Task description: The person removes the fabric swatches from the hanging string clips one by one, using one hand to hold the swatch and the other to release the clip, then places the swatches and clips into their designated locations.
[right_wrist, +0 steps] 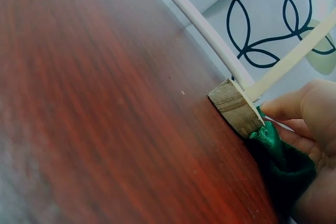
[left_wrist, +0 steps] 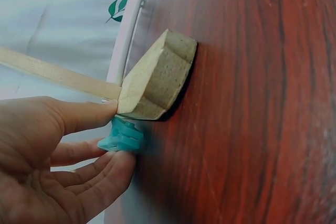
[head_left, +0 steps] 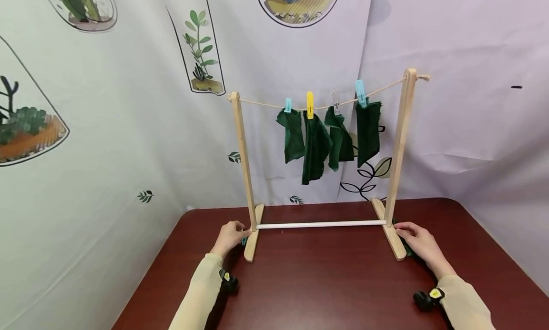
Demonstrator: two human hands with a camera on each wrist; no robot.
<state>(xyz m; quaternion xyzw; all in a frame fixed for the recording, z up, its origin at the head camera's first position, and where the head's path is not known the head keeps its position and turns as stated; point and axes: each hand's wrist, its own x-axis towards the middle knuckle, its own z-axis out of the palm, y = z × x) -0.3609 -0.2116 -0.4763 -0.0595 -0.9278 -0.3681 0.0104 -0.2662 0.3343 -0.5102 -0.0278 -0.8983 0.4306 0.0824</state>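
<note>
In the left wrist view a teal clothespin (left_wrist: 123, 135) sits between the thumb and curled fingers of my left hand (left_wrist: 68, 150). That thumb touches the left wooden foot (left_wrist: 152, 77) of the drying rack by its post. My right hand (right_wrist: 307, 124) pinches dark green cloth (right_wrist: 286, 166) beside the right foot (right_wrist: 236, 107), partly hidden by the fingers. From the head view, both hands, left (head_left: 230, 237) and right (head_left: 419, 244), are at the rack's outer sides. Green cloths (head_left: 316, 149) hang from its rope, held by blue, yellow (head_left: 310, 105) and clear clothespins (head_left: 336, 101).
A white rod (head_left: 321, 224) joins the two feet low across the rack. Tall wooden posts (head_left: 401, 144) rise at both ends. The red-brown table (head_left: 321, 282) ends just behind the rack, against a printed curtain (head_left: 274, 58).
</note>
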